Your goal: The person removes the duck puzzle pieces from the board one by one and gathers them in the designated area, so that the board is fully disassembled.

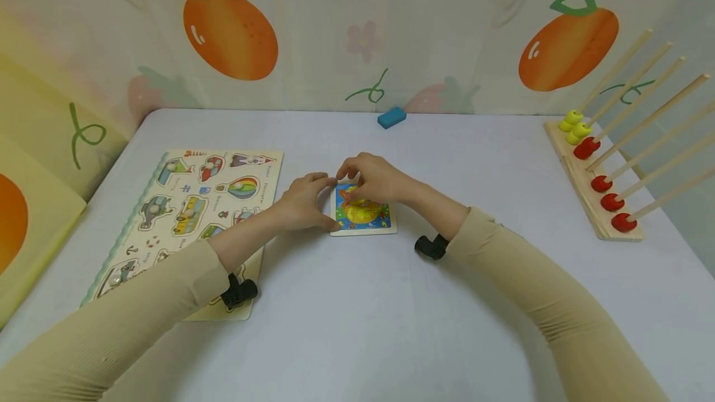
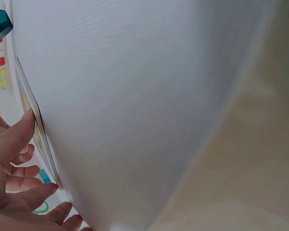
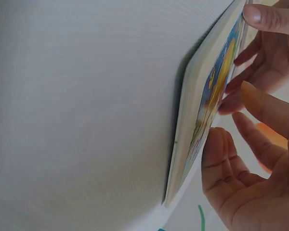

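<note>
Two hands on the small puzzle board (image 1: 363,213) mid-bench: left hand (image 1: 301,203) steadying its left edge, right hand (image 1: 374,180) fingertips pressing on top; looks thin, stiff, light — grip by edges.

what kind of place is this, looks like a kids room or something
Probably a children's play or learning corner: a small picture puzzle under both hands, a vehicle peg puzzle board, a wooden bead abacus, and fruit-print wall covering.

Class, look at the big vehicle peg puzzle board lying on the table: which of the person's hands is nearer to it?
Left. The left hand is just beside the vehicle puzzle board; the right hand is farther, over the small puzzle.
</note>
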`<state>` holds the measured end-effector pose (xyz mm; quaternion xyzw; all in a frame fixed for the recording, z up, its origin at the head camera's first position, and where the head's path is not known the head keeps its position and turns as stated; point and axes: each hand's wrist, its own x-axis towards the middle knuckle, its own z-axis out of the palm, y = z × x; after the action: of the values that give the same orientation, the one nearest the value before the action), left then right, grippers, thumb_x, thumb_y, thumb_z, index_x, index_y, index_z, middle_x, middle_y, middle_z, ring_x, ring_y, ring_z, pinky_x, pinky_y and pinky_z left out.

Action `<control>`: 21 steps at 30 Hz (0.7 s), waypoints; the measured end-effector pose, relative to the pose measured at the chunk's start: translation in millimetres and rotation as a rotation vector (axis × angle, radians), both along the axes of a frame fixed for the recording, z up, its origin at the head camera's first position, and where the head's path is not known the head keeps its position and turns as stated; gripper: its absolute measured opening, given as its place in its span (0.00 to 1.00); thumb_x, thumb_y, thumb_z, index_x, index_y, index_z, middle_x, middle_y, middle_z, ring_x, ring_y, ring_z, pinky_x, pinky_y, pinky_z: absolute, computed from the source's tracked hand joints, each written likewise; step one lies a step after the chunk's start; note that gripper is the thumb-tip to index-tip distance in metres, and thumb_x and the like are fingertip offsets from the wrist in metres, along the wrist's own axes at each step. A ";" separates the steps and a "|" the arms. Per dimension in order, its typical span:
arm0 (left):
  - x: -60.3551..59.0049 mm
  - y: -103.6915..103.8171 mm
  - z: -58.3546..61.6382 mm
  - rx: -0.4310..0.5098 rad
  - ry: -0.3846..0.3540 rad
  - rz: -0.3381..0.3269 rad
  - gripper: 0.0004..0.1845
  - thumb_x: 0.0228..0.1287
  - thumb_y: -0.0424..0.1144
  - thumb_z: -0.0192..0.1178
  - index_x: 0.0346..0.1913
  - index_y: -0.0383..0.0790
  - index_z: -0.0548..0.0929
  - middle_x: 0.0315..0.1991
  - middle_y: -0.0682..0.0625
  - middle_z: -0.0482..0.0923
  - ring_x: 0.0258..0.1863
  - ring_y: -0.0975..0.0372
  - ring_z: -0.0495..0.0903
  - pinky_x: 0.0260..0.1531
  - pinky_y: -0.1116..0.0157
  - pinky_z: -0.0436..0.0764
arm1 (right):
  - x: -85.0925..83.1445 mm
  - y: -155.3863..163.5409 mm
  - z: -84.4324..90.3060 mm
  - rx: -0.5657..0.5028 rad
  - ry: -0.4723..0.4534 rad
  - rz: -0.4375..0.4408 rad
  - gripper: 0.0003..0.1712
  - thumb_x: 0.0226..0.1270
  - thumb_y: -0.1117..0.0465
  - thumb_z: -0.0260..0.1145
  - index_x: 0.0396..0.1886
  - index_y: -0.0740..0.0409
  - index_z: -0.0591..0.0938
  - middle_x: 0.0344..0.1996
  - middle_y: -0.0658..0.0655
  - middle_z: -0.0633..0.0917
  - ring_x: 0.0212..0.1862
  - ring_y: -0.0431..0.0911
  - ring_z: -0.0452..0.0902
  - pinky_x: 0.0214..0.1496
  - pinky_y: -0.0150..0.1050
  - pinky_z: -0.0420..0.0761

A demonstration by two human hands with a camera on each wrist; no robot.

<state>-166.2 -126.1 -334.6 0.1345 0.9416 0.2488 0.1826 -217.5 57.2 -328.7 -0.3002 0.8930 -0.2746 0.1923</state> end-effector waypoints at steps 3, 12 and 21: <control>-1.0 -1.3 -1.1 -0.013 -0.021 -0.024 0.49 0.46 0.47 0.70 0.71 0.40 0.58 0.74 0.38 0.47 0.73 0.41 0.46 0.67 0.39 0.53 | 1.2 -1.9 -0.6 0.021 0.014 0.004 0.20 0.57 0.56 0.69 0.49 0.54 0.78 0.48 0.57 0.76 0.44 0.48 0.76 0.49 0.38 0.78; -4.1 -3.2 -5.2 -0.114 -0.046 -0.101 0.53 0.50 0.56 0.65 0.74 0.41 0.49 0.75 0.37 0.37 0.74 0.39 0.36 0.67 0.35 0.43 | 4.6 -3.6 -4.3 0.052 0.056 0.005 0.19 0.56 0.55 0.70 0.46 0.55 0.78 0.45 0.56 0.77 0.42 0.47 0.74 0.49 0.37 0.77; -2.1 -3.8 -2.9 -0.142 -0.083 -0.129 0.50 0.59 0.57 0.57 0.75 0.44 0.40 0.75 0.38 0.30 0.74 0.41 0.30 0.67 0.35 0.37 | 4.3 -5.0 -7.9 0.064 0.085 0.023 0.23 0.57 0.54 0.69 0.52 0.55 0.76 0.47 0.57 0.77 0.43 0.47 0.72 0.48 0.37 0.76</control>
<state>-168.3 -129.9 -337.5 0.1711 0.9379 0.1748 0.2461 -213.2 52.1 -336.6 -0.3153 0.9052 -0.2308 0.1669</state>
